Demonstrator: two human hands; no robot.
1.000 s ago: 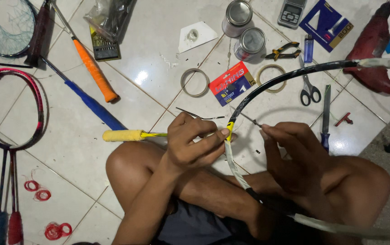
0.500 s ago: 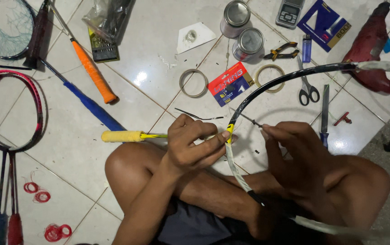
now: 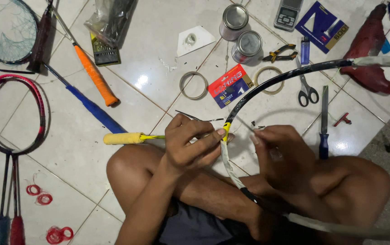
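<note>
An unstrung badminton racket frame (image 3: 267, 84), black with white and yellow patches, lies across my lap. My left hand (image 3: 190, 145) pinches its rim at the yellow patch, thumb and fingers closed on it. My right hand (image 3: 281, 154) sits just inside the frame to the right, its fingers curled and pinched together near the rim; what they hold is too small to see. A yellow-handled tool (image 3: 127, 138) lies on the floor just left of my left hand.
On the tiled floor lie several rackets: a red one (image 3: 13, 113), a blue-grip one (image 3: 93, 109), an orange-grip one (image 3: 95, 79). Also tape rolls (image 3: 193, 85), two tins (image 3: 247, 46), scissors (image 3: 306, 88), pliers (image 3: 279, 53), a file (image 3: 324, 120), a red tool (image 3: 370, 54), a scale (image 3: 288, 13), red string coils (image 3: 40, 195).
My hands have stayed in place on the frame; the right fingers shift slightly near the rim. The view has barely moved.
</note>
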